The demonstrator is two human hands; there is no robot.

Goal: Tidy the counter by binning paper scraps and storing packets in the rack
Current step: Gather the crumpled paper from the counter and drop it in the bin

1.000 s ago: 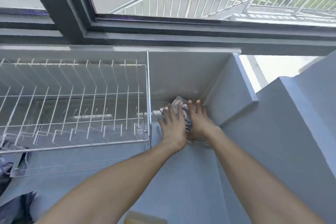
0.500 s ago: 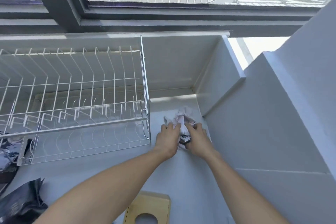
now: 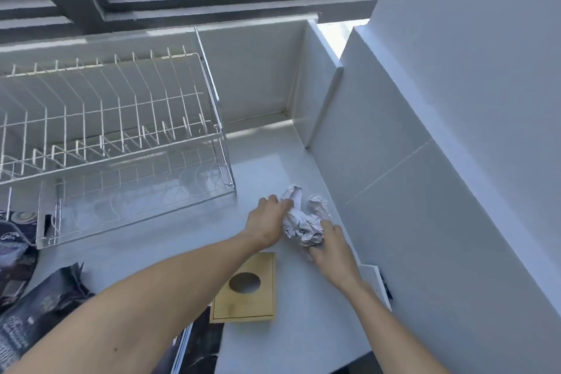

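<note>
A bunch of crumpled white paper scraps (image 3: 305,218) sits on the pale counter (image 3: 267,161) near the right wall. My left hand (image 3: 267,220) presses against its left side and my right hand (image 3: 329,244) grips its lower right side, so both hands hold the bunch between them. A wooden bin lid with a round hole (image 3: 245,287) lies just below my hands. The white wire rack (image 3: 112,136) stands to the left, with nothing on its wires. Dark packets (image 3: 45,304) lie at the lower left of the counter.
A white tiled wall (image 3: 425,191) rises close on the right. A window frame (image 3: 182,6) runs along the back. More dark packets (image 3: 15,240) lie beside the rack's left end, and one dark packet (image 3: 200,346) lies at the front edge.
Both hands have drawn the paper bunch from the back corner toward me, along the right wall. The view has tilted down, so the bin lid and packets now show.
</note>
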